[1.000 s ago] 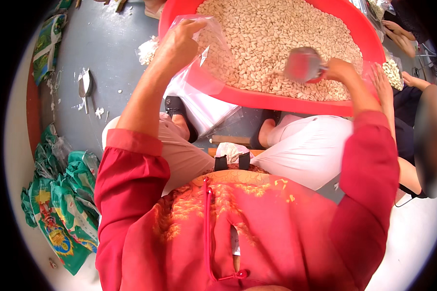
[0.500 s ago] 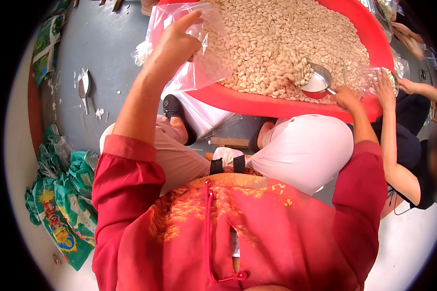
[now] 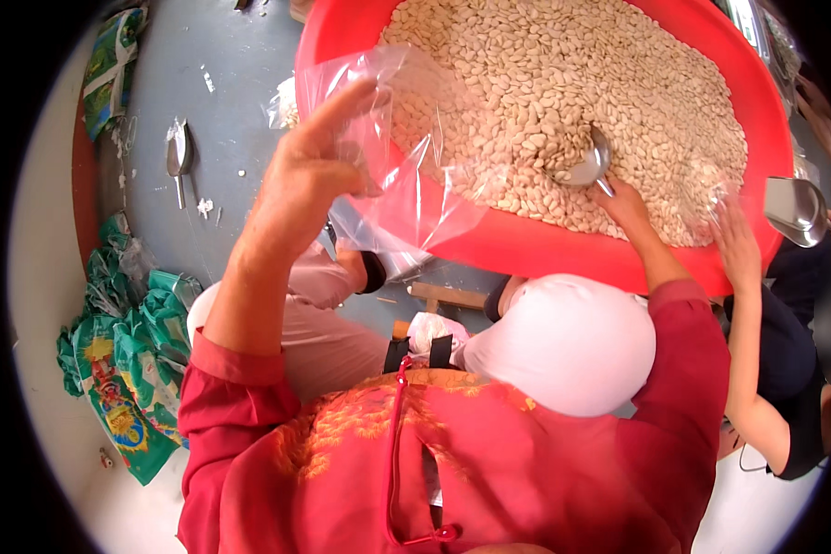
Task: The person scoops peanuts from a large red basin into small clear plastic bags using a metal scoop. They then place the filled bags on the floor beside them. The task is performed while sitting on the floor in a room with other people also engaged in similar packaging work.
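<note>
My left hand [image 3: 319, 157] holds a clear plastic bag [image 3: 425, 185], with the index finger and thumb spread apart at its mouth. The bag hangs over the near left rim of a large red tub [image 3: 526, 245]. Pale, flat seeds, perhaps pumpkin seeds [image 3: 637, 102], fill the tub. My right hand [image 3: 626, 208] is closed round the handle of a metal scoop [image 3: 593, 164]. The scoop lies low among the seeds, its mouth towards the left, and seeds are heaped at its front edge.
On the right, another person's hand [image 3: 737, 245] holds a clear bag at the tub's rim, beside a second metal scoop [image 3: 797, 210]. A third scoop [image 3: 180, 155] lies on the grey floor [image 3: 240, 102] at left. Green printed bags [image 3: 125, 360] are piled lower left.
The scoop in my right hand has moved up into the seeds, away from the near rim. My left hand and the bag appear lower. The other person's scoop has come into view.
</note>
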`<state>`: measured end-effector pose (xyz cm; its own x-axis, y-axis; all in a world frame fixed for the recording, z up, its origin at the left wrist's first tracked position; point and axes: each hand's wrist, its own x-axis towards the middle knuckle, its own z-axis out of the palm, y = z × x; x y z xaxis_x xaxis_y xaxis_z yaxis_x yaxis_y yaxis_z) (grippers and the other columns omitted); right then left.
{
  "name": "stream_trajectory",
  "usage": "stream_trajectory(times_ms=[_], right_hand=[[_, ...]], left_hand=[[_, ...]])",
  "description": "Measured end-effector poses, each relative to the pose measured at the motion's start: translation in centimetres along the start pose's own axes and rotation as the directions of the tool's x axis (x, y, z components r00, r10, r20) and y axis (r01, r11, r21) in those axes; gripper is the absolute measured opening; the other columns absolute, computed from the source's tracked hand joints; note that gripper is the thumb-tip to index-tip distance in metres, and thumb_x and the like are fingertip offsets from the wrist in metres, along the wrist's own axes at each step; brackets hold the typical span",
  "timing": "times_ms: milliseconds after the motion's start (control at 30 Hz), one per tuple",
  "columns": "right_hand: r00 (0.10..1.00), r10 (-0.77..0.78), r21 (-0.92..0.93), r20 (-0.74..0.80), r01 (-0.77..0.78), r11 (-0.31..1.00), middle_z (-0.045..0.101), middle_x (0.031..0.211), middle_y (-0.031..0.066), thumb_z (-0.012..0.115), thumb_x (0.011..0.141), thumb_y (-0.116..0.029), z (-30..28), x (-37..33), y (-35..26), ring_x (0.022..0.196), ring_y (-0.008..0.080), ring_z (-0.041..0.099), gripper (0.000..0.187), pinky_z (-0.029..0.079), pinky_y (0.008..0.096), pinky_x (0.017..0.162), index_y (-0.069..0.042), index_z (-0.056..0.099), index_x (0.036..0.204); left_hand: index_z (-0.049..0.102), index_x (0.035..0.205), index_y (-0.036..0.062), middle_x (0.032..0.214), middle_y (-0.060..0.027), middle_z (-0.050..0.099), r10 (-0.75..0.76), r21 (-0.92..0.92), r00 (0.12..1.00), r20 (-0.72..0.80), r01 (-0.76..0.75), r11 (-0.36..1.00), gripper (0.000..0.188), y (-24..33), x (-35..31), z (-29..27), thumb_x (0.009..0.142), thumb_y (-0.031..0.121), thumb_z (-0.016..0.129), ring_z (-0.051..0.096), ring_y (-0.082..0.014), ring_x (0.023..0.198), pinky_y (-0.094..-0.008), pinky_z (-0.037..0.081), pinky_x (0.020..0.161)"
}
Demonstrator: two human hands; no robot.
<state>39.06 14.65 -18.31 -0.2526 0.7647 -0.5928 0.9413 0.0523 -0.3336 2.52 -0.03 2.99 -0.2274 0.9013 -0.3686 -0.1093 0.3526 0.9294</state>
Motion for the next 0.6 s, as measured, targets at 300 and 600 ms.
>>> stream_trajectory(times_ms=[300,600], right_hand=[[0.993,0.044,0.199,0.106,-0.065,0.978,0.058,0.074,0.0118,0.058,0.068,-0.033,2.1,3.9,-3.0,0.066,0.0229,0.055,0.035,0.042,0.0325,0.061,-0.009,0.059,0.093],[0.967,-0.206,0.308,-0.15,0.244,0.92,0.051,0.058,0.0085,0.063,0.066,-0.026,-4.3,-6.1,0.2,0.053,0.0156,0.049,0.025,0.038,0.0308,0.049,-0.003,0.056,0.074]], left_hand=[[0.038,0.124,-0.0009,0.11,-0.0083,0.052,-0.09,0.117,0.994,-0.063,0.096,0.988,0.063,-0.7,2.3,1.0,0.061,-0.006,0.044,0.041,-0.005,0.053,-0.0232,0.043,0.057],[0.031,0.127,-0.0031,0.124,-0.0115,0.043,-0.047,0.191,0.994,0.097,0.028,0.981,0.063,-2.6,7.7,5.2,0.065,-0.01,0.042,0.048,-0.0081,0.056,-0.0238,0.046,0.054]])
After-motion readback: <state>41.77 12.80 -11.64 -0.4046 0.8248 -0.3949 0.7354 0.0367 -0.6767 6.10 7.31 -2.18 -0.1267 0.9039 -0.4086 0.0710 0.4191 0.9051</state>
